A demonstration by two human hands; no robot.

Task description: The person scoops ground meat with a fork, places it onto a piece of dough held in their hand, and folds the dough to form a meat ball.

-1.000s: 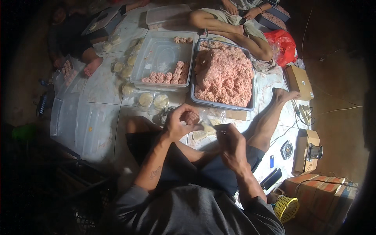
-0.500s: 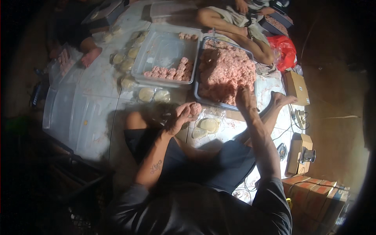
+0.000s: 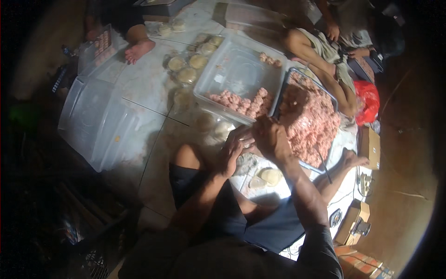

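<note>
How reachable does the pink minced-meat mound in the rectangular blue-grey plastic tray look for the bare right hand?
Likely yes: the right hand is just beside the mound, whose top lies uncovered.

Meat lumps point(image 3: 256, 105) sit in the tub point(image 3: 238, 69), mince point(image 3: 312, 116) in the tray point(image 3: 311, 167) to its right. Discs point(image 3: 187, 75) lie left of the tub; a bag point(image 3: 368, 103) lies far right.

It looked like a makeshift food workspace, with minced meat point(image 3: 312, 122) in a tray point(image 3: 280, 103), a clear tub point(image 3: 238, 69) and a bare foot point(image 3: 139, 50) on a tiled floor point(image 3: 155, 88).
</note>
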